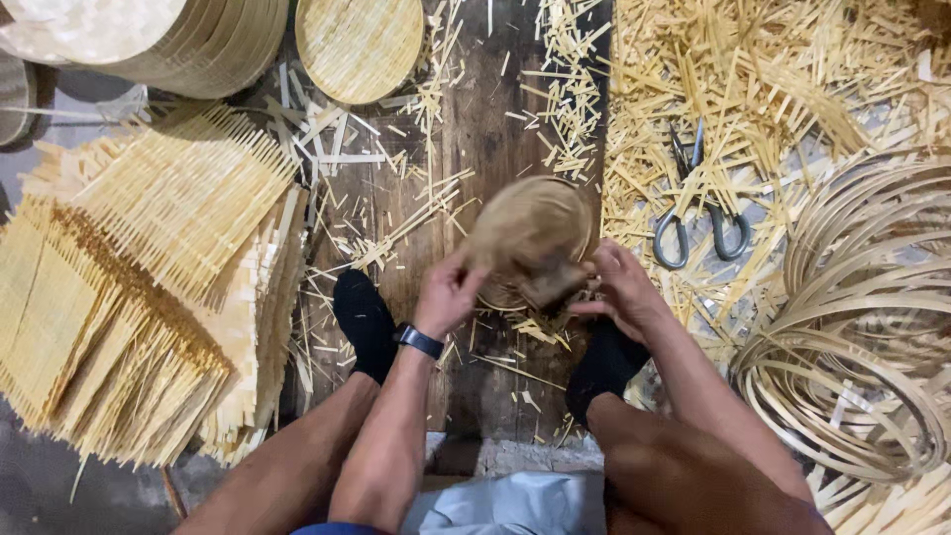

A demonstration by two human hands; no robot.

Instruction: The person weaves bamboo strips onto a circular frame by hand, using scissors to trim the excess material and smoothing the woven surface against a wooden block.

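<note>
A round woven bamboo tray is held tilted between my two hands, blurred by motion, above a dark wooden board. My left hand, with a dark watch on the wrist, grips its lower left rim. My right hand grips its lower right rim. My feet in black socks rest on the board to either side below the tray.
Square woven bamboo mats are stacked at left. Finished round trays lie at the top. Scissors lie among loose bamboo strips at right. Coiled bamboo hoops pile at the right edge.
</note>
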